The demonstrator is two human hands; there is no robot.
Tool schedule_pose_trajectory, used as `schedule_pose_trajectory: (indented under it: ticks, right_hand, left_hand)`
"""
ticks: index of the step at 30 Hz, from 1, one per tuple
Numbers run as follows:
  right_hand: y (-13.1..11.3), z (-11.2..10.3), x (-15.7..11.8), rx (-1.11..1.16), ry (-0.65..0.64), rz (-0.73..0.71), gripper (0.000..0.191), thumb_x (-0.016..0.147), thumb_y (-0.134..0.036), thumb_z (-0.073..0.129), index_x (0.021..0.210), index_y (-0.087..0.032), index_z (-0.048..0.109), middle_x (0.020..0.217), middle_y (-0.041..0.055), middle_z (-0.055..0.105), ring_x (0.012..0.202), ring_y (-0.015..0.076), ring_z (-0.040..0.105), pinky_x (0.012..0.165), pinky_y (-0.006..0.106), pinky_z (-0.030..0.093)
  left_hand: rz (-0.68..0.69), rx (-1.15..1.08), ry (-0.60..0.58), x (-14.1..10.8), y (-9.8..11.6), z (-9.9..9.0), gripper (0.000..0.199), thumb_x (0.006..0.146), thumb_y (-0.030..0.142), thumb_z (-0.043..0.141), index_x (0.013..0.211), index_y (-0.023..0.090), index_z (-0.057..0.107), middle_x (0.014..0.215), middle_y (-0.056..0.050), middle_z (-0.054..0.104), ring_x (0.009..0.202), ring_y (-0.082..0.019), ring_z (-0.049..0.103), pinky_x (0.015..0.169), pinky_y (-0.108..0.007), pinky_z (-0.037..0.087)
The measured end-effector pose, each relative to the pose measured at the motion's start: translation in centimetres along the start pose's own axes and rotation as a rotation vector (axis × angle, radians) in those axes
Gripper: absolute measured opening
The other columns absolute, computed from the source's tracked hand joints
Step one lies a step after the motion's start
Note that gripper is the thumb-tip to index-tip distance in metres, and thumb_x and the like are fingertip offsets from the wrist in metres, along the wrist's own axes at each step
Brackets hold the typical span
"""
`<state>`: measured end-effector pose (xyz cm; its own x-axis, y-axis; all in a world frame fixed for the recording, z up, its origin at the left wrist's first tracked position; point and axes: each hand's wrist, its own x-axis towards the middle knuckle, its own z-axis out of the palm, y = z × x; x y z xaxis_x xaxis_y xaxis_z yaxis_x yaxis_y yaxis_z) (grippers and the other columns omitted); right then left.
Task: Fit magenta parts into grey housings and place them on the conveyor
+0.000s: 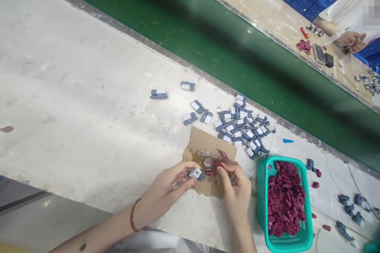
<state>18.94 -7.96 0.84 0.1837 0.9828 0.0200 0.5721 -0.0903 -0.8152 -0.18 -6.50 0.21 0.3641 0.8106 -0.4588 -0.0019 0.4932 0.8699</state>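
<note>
Left hand point(175, 184) pinched on a small blue-and-white clip point(196, 173), bottom centre of frame; right hand point(236, 187) closed on a maroon piece point(218, 165) beside it. Above, right of centre, a pile of clips point(242, 126); lower right, basket point(263, 193) full of maroon pieces, so probably plenty left.

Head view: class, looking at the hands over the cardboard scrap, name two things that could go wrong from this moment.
1. The left hand pinches a small grey-and-white part only by its fingertips; it could slip out and get lost among the loose parts nearby.
2. The teal basket of maroon pieces sits close beside the right hand near the table edge; a nudge might spill it.
</note>
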Motion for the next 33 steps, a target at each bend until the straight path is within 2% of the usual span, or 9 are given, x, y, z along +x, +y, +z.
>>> schedule_pose_trajectory:
  ticks: [7, 11, 16, 23, 33]
  right_hand:
    - [0.1, 0.2, -0.3, 0.159, -0.010, 0.164, 0.013, 0.084, -0.031, 0.065, 0.076, -0.020, 0.067, 0.077, 0.0041, 0.070, 0.071, 0.0185, 0.064, 0.065, 0.028, 0.049]
    - [-1.2, 0.3, -0.5, 0.400, 0.012, 0.291, 0.016, 0.079, -0.033, 0.071, 0.072, -0.019, 0.066, 0.073, 0.0037, 0.069, 0.066, 0.0171, 0.063, 0.059, 0.025, 0.049]
    - [-3.0, 0.6, -0.7, 0.561, -0.043, 0.321, 0.018, 0.074, -0.034, 0.075, 0.067, -0.020, 0.066, 0.070, 0.0027, 0.068, 0.064, 0.0166, 0.063, 0.056, 0.024, 0.049]
    - [-2.8, 0.9, -1.0, 0.558, -0.094, 0.326, 0.014, 0.075, -0.029, 0.075, 0.069, -0.020, 0.066, 0.071, 0.0027, 0.067, 0.067, 0.0160, 0.063, 0.060, 0.025, 0.051]
    - [-2.7, 1.1, -1.5, 0.526, -0.155, 0.345, 0.021, 0.078, -0.038, 0.072, 0.071, -0.019, 0.066, 0.073, 0.0029, 0.065, 0.067, 0.0161, 0.061, 0.058, 0.025, 0.050]
  left_hand:
    - [0.072, 0.080, -0.042, 0.1, -0.7, 0.1, 0.026, 0.084, 0.031, 0.058, 0.105, 0.019, 0.065, 0.096, -0.008, 0.070, 0.085, -0.022, 0.069, 0.075, -0.028, 0.058]
    - [0.095, 0.179, -0.065, 0.0, -0.3, 0.0, 0.025, 0.085, 0.032, 0.056, 0.104, 0.020, 0.067, 0.099, -0.007, 0.073, 0.083, -0.020, 0.069, 0.071, -0.025, 0.058]
    - [0.164, 0.243, -0.049, 0.0, 0.1, 0.0, 0.023, 0.086, 0.028, 0.054, 0.102, 0.018, 0.067, 0.097, -0.005, 0.074, 0.081, -0.017, 0.069, 0.072, -0.023, 0.058]
    - [0.211, 0.250, -0.061, 0.0, 0.0, -0.1, 0.022, 0.087, 0.026, 0.054, 0.103, 0.018, 0.067, 0.099, -0.006, 0.074, 0.084, -0.018, 0.069, 0.074, -0.023, 0.057]
    - [0.296, 0.315, -0.105, -0.1, -0.4, -0.3, 0.022, 0.092, 0.026, 0.051, 0.105, 0.017, 0.065, 0.098, -0.007, 0.072, 0.084, -0.017, 0.067, 0.073, -0.021, 0.054]
